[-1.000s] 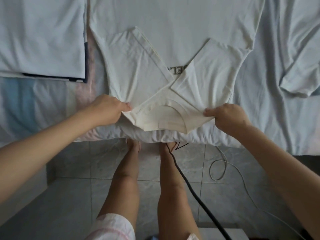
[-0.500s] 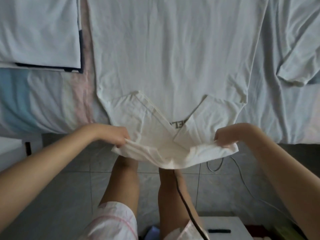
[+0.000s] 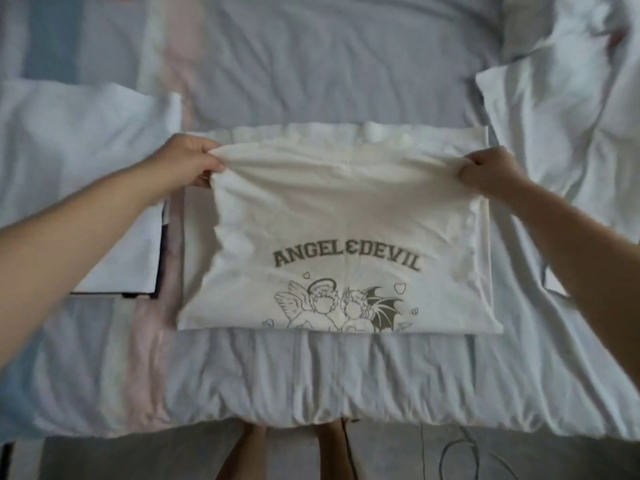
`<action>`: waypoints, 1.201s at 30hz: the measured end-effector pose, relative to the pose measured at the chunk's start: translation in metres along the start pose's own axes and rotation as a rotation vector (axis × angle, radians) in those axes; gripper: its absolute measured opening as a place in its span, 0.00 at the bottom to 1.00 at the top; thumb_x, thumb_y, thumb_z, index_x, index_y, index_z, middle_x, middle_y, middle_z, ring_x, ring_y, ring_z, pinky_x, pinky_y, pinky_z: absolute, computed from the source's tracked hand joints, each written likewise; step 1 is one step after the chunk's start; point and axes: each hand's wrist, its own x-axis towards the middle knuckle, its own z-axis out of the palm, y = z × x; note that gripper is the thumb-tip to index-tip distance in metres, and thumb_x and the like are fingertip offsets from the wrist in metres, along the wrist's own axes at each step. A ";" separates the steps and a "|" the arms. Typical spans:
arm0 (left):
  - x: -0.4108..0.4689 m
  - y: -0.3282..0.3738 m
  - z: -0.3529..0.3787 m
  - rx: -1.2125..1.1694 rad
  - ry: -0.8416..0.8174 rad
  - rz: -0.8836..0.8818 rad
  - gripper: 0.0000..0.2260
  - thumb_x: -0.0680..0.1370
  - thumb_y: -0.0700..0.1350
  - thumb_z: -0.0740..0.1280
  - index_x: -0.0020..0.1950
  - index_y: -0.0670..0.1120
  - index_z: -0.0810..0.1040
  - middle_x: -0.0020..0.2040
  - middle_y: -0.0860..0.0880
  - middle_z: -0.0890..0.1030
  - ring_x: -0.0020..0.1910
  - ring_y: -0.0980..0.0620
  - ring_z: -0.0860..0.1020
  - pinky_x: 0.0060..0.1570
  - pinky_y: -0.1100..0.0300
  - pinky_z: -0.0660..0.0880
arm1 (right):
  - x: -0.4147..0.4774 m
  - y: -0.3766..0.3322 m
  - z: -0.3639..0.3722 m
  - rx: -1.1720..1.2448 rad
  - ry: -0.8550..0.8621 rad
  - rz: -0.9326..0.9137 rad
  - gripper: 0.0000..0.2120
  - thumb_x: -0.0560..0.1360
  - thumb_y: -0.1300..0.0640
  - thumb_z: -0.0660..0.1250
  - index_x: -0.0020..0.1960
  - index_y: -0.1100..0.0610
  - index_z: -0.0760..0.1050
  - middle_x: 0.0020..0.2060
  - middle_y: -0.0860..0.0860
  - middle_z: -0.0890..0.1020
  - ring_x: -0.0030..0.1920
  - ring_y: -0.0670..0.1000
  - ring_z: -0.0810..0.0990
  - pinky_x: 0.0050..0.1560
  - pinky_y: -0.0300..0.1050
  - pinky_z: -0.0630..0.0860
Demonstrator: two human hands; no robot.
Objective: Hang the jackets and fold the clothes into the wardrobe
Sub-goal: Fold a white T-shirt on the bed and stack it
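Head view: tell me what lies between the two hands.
In the head view, the lifted edge of the white printed T-shirt spans from the left hand to the right hand; each pinches a corner.

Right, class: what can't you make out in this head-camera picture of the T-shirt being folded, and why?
Head view:
- T-shirt print: its lower part runs under the near fold.
- Fingertips of the left hand and right hand: hidden by the pinched cloth.
- Under the white pile, a dark item: only its edge shows.
- Wardrobe: outside the frame.
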 end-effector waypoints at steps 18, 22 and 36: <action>0.058 -0.051 0.042 0.068 0.405 -0.058 0.19 0.68 0.61 0.64 0.35 0.45 0.74 0.38 0.41 0.79 0.37 0.46 0.75 0.40 0.53 0.72 | 0.057 0.014 0.061 0.409 0.291 0.318 0.06 0.73 0.47 0.65 0.44 0.49 0.74 0.41 0.47 0.78 0.51 0.56 0.79 0.65 0.54 0.70; 0.049 -0.040 0.052 0.078 0.508 -0.034 0.14 0.77 0.51 0.65 0.51 0.41 0.79 0.49 0.42 0.81 0.46 0.43 0.77 0.38 0.65 0.64 | 0.049 0.009 0.069 0.400 0.382 0.301 0.14 0.74 0.49 0.63 0.58 0.50 0.71 0.50 0.45 0.78 0.56 0.53 0.76 0.64 0.51 0.69; -0.076 -0.158 0.116 1.084 0.144 0.569 0.32 0.77 0.60 0.51 0.79 0.52 0.46 0.79 0.45 0.47 0.76 0.37 0.46 0.71 0.38 0.40 | -0.124 0.063 0.180 -0.418 0.092 -0.552 0.28 0.80 0.43 0.47 0.78 0.47 0.47 0.77 0.48 0.50 0.77 0.49 0.46 0.75 0.50 0.37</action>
